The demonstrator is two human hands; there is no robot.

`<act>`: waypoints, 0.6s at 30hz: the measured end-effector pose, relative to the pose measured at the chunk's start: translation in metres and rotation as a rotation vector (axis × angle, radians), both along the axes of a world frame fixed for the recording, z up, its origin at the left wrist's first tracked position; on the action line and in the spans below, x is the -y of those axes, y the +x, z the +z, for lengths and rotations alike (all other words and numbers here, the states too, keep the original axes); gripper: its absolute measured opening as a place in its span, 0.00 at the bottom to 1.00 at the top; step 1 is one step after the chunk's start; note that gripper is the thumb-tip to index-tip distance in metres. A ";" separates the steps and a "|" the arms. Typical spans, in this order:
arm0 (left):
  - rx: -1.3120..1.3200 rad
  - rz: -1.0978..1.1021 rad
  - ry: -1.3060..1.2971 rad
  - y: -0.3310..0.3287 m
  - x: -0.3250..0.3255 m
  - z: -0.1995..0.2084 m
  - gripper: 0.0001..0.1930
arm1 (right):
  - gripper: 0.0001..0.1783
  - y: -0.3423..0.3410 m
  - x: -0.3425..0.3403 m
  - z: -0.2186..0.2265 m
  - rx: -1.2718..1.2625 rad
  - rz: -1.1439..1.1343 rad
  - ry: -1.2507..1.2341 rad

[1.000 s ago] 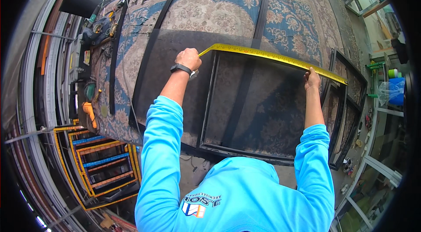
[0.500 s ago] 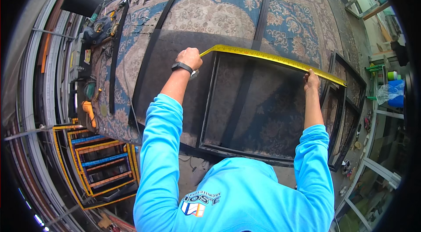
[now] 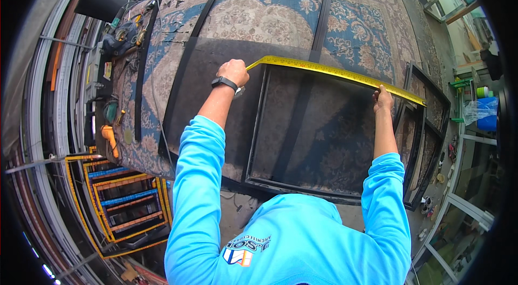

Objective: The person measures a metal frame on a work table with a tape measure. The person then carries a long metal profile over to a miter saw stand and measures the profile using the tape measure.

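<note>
Workshop tabletop (image 3: 377,21) draped in a worn blue-and-beige patterned carpet, strewn with black rectangular metal frames. Yellow steel measuring tape (image 3: 334,72) stretched across the top edge of a black mesh-filled screen frame (image 3: 302,139) lying flat on the carpet, left hand (image 3: 233,73) with a black wristwatch closed around the tape's case end at the frame's left corner, right hand (image 3: 383,99) pinching the blade down near the right corner. Orange power tool (image 3: 109,136) and clutter along the tabletop's left edge.

Yellow tape measure (image 3: 334,72) stretched (taut) along black screen frame (image 3: 259,123) top.
</note>
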State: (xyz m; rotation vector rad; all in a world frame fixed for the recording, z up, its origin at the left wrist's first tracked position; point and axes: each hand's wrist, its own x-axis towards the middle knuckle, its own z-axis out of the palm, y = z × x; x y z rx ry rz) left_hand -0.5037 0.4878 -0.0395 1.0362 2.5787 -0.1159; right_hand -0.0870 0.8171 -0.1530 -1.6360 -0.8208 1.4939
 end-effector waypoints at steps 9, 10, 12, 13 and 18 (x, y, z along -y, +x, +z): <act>-0.039 -0.006 0.041 -0.002 0.002 -0.008 0.13 | 0.08 0.004 -0.004 -0.009 -0.010 0.027 -0.013; -0.039 -0.003 0.044 -0.002 0.002 -0.009 0.12 | 0.08 0.004 -0.004 -0.009 -0.005 0.008 -0.034; -0.036 0.000 0.049 -0.002 0.003 -0.010 0.12 | 0.09 0.003 -0.004 -0.008 -0.008 0.026 -0.015; -0.033 0.008 0.051 -0.001 0.003 -0.010 0.12 | 0.09 0.003 -0.003 -0.007 0.002 0.001 -0.033; -0.025 0.018 0.063 0.000 0.004 -0.012 0.12 | 0.08 0.000 0.000 -0.003 -0.001 0.018 0.006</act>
